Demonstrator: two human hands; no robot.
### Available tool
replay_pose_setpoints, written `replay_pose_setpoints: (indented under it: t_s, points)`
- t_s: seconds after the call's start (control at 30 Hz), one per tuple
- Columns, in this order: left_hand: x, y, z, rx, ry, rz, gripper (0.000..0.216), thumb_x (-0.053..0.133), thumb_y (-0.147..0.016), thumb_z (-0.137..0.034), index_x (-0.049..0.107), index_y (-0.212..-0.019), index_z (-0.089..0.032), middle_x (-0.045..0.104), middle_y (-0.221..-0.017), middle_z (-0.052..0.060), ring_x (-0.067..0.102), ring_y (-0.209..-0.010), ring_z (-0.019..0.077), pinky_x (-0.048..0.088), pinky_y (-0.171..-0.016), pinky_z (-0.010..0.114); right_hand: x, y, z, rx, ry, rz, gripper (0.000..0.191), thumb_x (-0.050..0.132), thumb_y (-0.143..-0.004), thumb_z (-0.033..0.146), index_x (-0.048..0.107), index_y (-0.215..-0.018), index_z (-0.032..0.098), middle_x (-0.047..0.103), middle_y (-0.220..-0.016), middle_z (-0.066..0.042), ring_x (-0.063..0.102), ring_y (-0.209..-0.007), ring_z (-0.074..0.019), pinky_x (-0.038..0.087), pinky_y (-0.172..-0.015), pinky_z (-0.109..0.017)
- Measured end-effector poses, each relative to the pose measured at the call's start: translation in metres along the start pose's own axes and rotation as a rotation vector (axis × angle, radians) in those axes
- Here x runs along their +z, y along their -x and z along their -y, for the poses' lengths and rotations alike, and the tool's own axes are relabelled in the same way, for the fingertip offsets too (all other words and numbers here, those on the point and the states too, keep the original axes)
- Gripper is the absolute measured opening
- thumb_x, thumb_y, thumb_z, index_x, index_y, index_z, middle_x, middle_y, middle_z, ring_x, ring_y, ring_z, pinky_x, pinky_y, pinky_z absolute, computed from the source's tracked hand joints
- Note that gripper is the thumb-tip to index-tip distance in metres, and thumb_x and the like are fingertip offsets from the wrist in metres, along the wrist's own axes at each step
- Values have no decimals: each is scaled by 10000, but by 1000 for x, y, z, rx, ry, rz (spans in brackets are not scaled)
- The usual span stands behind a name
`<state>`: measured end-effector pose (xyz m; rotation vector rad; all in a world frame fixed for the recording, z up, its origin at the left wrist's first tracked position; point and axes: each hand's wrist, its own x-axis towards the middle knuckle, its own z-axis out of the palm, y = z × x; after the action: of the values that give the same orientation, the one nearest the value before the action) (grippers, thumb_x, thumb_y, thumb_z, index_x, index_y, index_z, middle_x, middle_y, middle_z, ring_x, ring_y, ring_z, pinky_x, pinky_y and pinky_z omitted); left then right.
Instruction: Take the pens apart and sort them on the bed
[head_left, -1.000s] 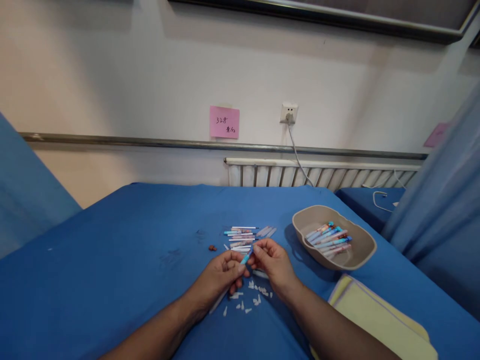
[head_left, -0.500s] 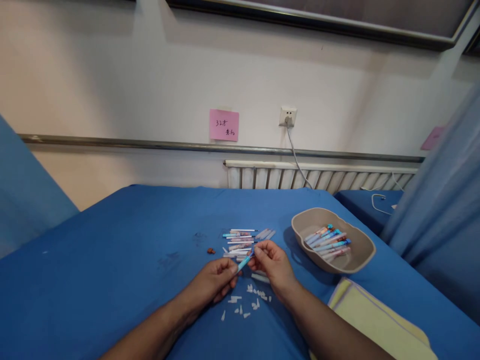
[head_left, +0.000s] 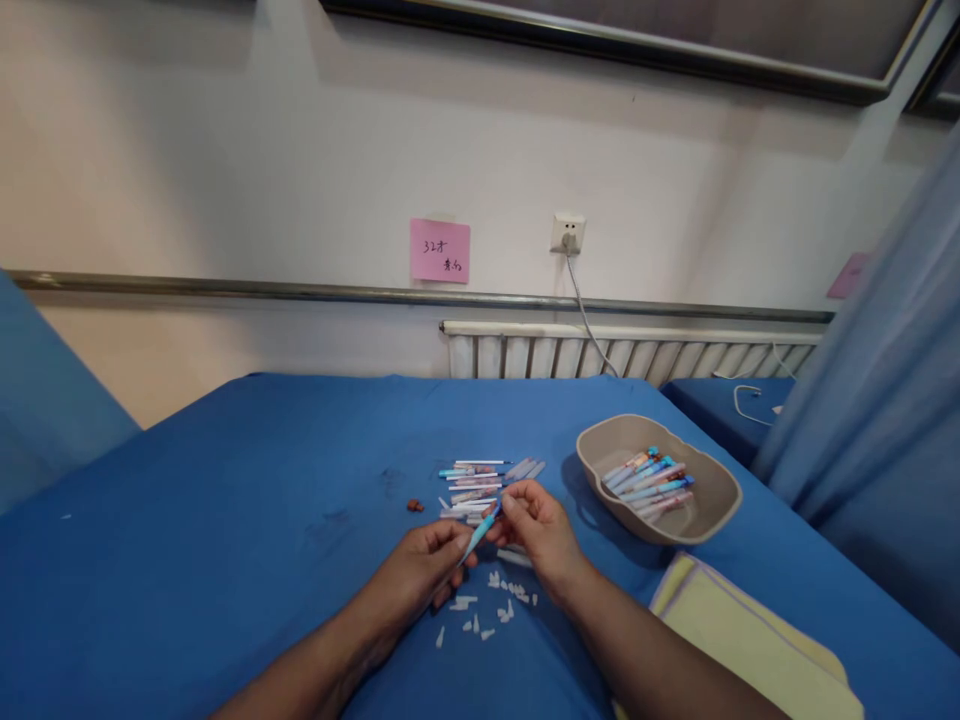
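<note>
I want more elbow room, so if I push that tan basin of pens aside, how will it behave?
The basin looks stiff, since its walls stand up unsupported, so it should probably move as one piece. The slim pens lie loose inside and may slide or roll. Its low, wide shape makes tipping seem unlikely.

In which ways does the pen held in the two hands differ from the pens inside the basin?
The held pen is gripped by the left hand and right hand; the pile of pens lies in the basin.
The held pen is single; the pile of pens has several.
The held pen looks light blue with a darker end; the pile of pens mixes blue and pinkish barrels.
Both show light blue.
</note>
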<state>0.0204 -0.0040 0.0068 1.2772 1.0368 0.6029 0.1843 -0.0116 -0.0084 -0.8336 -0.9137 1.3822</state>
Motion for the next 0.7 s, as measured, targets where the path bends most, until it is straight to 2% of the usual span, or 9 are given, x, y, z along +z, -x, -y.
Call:
replay_pose_setpoints:
  t_s: [0.13,0.27,0.53,0.63,0.7]
  points:
    - [1,-1,2,-2,47,-31,393,638,-689,-526,532,-761,-154,480,-478,-66,323,-337,38,224,-359,169,2,-1,-1,-30,-22,11,384,666,-680,499,463,-793,194,655,-694,19,601,-501,-106,430,-488,-206]
    - [3,-2,1,-2,38,-85,440,682,-625,-542,529,-786,-162,474,-483,-76,321,-354,39,229,-364,162,6,-4,-1,-41,-24,9,405,650,-680,530,451,-799,198,643,-667,29,583,-462,-100,418,-465,-202]
    - [3,-9,0,57,25,-140,456,714,-594,-530,565,-824,-165,472,-497,-75,323,-390,44,237,-383,160,7,-12,-2,-55,-31,-22,482,603,-673,619,467,-855,194,613,-628,43,563,-418,-94,400,-434,-193]
    - [8,-9,-11,82,39,-179,434,712,-617,-505,574,-865,-176,486,-508,-66,344,-410,56,244,-389,162,5,-16,-3,-31,-94,-65,549,515,-695,688,483,-929,192,632,-703,19,573,-431,-94,395,-416,-193]
    - [15,-9,-27,112,31,-176,396,710,-637,-467,588,-884,-182,516,-538,-53,379,-434,69,280,-407,170,3,-20,-4,21,-148,-121,575,482,-697,709,487,-940,188,634,-690,10,565,-418,-97,387,-396,-192]
